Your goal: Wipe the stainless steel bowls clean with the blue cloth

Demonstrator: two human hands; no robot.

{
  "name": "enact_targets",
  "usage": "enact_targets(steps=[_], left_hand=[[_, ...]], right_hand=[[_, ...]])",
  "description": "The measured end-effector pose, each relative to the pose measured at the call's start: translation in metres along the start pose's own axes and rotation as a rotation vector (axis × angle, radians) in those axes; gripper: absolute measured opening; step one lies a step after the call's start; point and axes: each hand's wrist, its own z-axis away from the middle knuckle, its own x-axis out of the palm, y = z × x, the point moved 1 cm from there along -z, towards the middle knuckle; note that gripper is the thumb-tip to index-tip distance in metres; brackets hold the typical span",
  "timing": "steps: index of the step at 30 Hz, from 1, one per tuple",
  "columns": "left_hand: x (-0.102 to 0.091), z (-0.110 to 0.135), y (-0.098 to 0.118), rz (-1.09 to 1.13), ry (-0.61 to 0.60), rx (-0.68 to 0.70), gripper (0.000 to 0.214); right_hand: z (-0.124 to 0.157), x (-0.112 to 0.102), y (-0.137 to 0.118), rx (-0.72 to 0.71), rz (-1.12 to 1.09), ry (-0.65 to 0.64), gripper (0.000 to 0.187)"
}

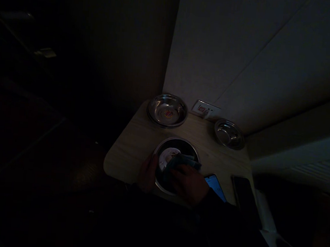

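A round steel bowl (195, 150) with a bright rim stands on the small wooden table in front of me. My left hand (147, 173) grips the bowl's left edge, its thumb side against the rim. Inside the bowl my right hand (187, 182) presses a dark teal cloth (180, 162) against the inner surface, with fingers bent over it. Beside the cloth a pale round patch (166, 156) shows on the bowl's bottom; the dim light hides whether it is a label or a reflection.
Stacked steel bowls (168, 110) stand at the table's (129, 147) back left, another steel bowl (229, 134) at the back right. A lit phone (215, 186) lies right of my right hand, near a dark flat object (246, 198). A wall socket (206, 109) is behind.
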Motion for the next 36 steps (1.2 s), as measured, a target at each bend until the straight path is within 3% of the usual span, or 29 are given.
enact_targets(steps=[4, 8, 11, 14, 20, 28, 36], left_hand=[[0.0, 0.003, -0.003, -0.041, 0.034, -0.025, 0.05], [0.0, 0.004, -0.003, -0.08, 0.054, -0.024, 0.048], [0.001, 0.003, -0.001, -0.026, 0.017, 0.046, 0.045], [0.001, 0.003, 0.0, 0.006, 0.03, 0.028, 0.046], [0.002, 0.003, 0.0, -0.029, 0.033, 0.019, 0.043], [0.001, 0.005, -0.007, -0.073, 0.093, 0.003, 0.043], [0.003, 0.005, 0.003, -0.056, 0.074, 0.012, 0.045]], right_hand=[[0.0, -0.005, 0.003, -0.102, -0.018, 0.119, 0.025], [-0.004, -0.007, 0.004, -0.182, 0.028, 0.054, 0.024], [-0.008, -0.005, 0.006, -0.163, 0.098, -0.014, 0.025], [-0.011, -0.001, 0.008, -0.15, 0.181, -0.037, 0.022], [-0.018, 0.009, 0.005, -0.126, 0.178, 0.007, 0.022], [-0.044, 0.007, -0.013, -0.002, 0.155, 0.09, 0.026], [-0.017, 0.011, 0.003, -0.143, 0.218, -0.049, 0.024]])
